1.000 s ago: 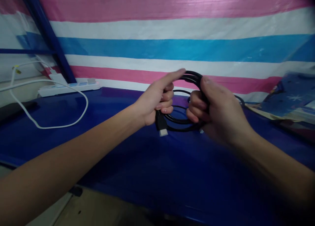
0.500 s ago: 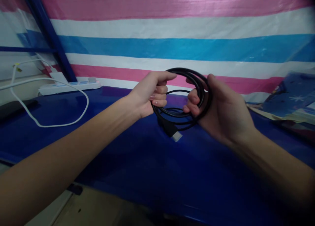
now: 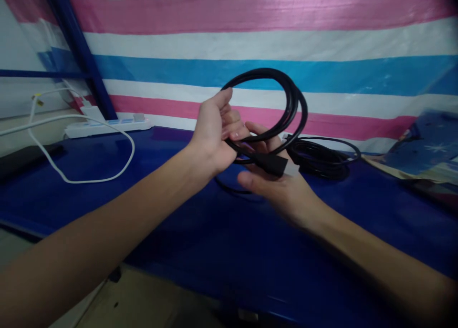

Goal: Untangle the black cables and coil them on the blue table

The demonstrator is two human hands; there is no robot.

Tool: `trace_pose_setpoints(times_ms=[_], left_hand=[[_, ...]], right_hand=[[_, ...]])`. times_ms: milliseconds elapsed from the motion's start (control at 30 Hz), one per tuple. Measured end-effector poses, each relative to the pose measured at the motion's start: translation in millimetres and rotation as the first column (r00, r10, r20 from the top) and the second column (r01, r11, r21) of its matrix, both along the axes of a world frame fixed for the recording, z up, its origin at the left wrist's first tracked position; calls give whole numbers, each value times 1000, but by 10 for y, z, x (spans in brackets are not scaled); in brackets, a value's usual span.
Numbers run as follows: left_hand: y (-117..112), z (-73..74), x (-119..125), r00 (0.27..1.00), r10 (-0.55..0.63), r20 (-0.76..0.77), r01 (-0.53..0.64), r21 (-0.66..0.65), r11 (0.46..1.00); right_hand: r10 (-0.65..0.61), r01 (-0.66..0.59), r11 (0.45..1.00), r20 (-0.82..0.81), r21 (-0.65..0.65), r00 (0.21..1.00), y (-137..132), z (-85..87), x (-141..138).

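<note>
A black cable (image 3: 291, 101) is wound in a coil and held up above the blue table. My left hand (image 3: 218, 128) is closed around the coil's left side, thumb pointing up. From the lower part of the coil sticks a flat black plug (image 3: 270, 164) with a pale end, pointing right. Under and behind that plug lies my right hand (image 3: 286, 192), palm up, thumb and fingers apart. The lower loops pass in front of its fingers; whether they touch I cannot tell. A thin black strand hangs below, near the right thumb.
Another black cable coil (image 3: 322, 162) lies on the blue table (image 3: 214, 242), right of my hands. At the back left sit a white power strip (image 3: 125, 124) and a looped white cord (image 3: 132, 158). A dark flat object (image 3: 30, 158) is far left. Blue printed items (image 3: 422, 142) stand right.
The coil has risen and its plug has swung from pointing down to pointing right. My right hand has left the coil's right side and moved lower and left, uncovering the coil on the table.
</note>
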State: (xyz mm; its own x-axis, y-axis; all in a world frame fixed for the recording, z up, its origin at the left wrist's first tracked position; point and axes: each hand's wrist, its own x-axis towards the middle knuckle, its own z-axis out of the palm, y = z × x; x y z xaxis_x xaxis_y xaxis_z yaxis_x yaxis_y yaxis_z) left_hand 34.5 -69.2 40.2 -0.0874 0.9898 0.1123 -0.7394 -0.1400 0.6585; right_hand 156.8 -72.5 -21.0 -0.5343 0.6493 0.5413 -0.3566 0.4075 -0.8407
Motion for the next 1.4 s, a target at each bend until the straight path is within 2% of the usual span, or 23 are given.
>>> trace_pose_setpoints(times_ms=[100,167,233,300,367,433,467,533,600,667,700,833,933,1067,1133,1200,1300,1367,1400], left_hand=[[-4,-109,106,993,-29,-114,33,33,999],[8,-222,181,962,55,-268,-30,98,995],[21,-345,243,885,181,-429,-114,177,978],[32,-453,276,787,264,-558,-165,222,961],[45,-526,271,714,286,-639,-172,236,956],[65,-555,231,700,300,-648,-199,227,953],[78,-555,204,718,297,-630,-210,211,955],[107,-537,150,791,222,-570,-169,144,975],[130,-513,121,867,39,-497,-9,63,998],[137,-497,129,899,-134,-416,156,17,988],[133,-492,145,904,-183,-386,204,14,979],[69,-471,219,893,-226,-389,263,46,964],[6,-431,234,852,-285,-439,343,57,938],[-50,-343,185,767,-397,-504,475,30,880],[-62,-296,154,739,-437,-512,514,11,858],[-61,-269,138,712,-470,-523,527,-44,848],[-35,-302,162,694,-476,-540,478,-148,866],[-9,-361,204,735,-414,-537,386,-171,907],[2,-391,225,765,-368,-529,331,-167,929]], right_hand=[[-158,153,986,-69,-64,985,20,44,-37],[-260,253,959,-41,-127,965,91,113,8],[-338,328,927,-25,-180,941,177,194,97],[-374,359,905,-22,-228,927,239,270,198],[-380,357,890,-29,-285,925,262,329,287],[-373,342,875,-24,-343,928,265,364,358],[-365,334,870,-19,-362,931,266,373,388],[-344,314,873,-16,-373,939,279,378,436],[-322,293,881,-17,-371,947,305,371,468],[-319,288,877,-18,-385,947,329,360,479],[-328,296,869,-13,-398,945,337,354,477],[-377,353,839,26,-414,926,343,329,443],[-360,369,852,95,-371,928,344,314,436],[-280,343,895,240,-286,930,344,323,479],[-288,357,910,297,-212,910,336,337,501],[-349,406,910,377,-83,858,326,347,513],[-471,460,873,522,160,712,322,341,509],[-543,479,835,552,272,633,334,318,496],[-569,494,818,542,296,618,343,301,487]])
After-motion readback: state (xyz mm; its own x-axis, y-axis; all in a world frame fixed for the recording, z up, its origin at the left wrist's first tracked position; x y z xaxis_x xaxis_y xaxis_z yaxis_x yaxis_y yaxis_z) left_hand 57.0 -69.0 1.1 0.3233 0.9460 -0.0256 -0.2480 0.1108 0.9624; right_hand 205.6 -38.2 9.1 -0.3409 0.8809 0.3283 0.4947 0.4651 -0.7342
